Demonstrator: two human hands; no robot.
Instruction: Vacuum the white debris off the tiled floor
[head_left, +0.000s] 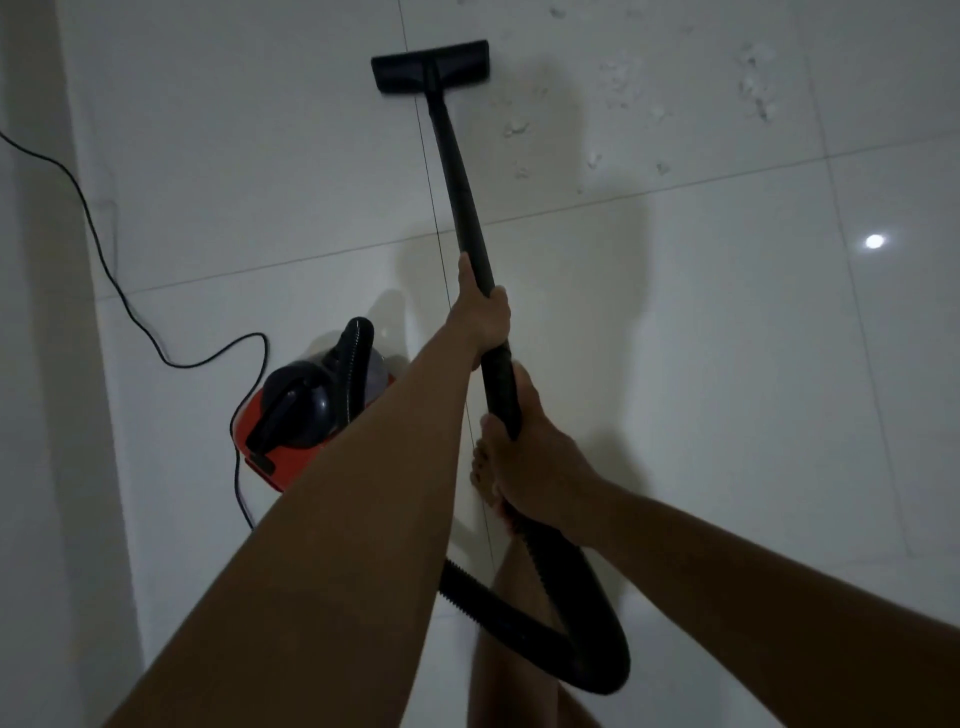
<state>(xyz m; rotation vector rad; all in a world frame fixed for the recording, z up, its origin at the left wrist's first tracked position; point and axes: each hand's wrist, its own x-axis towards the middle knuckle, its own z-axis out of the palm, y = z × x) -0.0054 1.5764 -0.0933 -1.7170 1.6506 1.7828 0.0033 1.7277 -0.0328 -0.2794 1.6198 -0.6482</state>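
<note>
While both hands gripped it, one long black rigid vacuum wand (457, 171) ran forward and down to one flat black rectangular floor nozzle (430, 66) resting on the glossy white tiled floor (727, 364); the nozzle sat across a dark grout line, near the top of the view.

Counts: two hands, both on the wand; one wand; one nozzle; one red-and-black canister vacuum cleaner (306, 410); one black ribbed flexible hose (587, 623); one thin black power cord (104, 249); one bare foot (485, 478) visible below the hands. White debris (756, 83) lay as many small flecks, too scattered to count, to the right of the nozzle and apart from it; a few more flecks (517, 127) lay closer to the wand.

Left hand (480, 317): arm fully extended, fingers closed around the wand at mid-length, thumb lying along the shaft. Right hand (535, 447): set lower, behind the left, closed around the thicker wand end where the hose joined; wrist bent, forearm entering from lower right.

Hose looped down beneath the right forearm and back toward the canister, which stood on the floor left of the left forearm; cord trailed from the canister away to the left edge.
</note>
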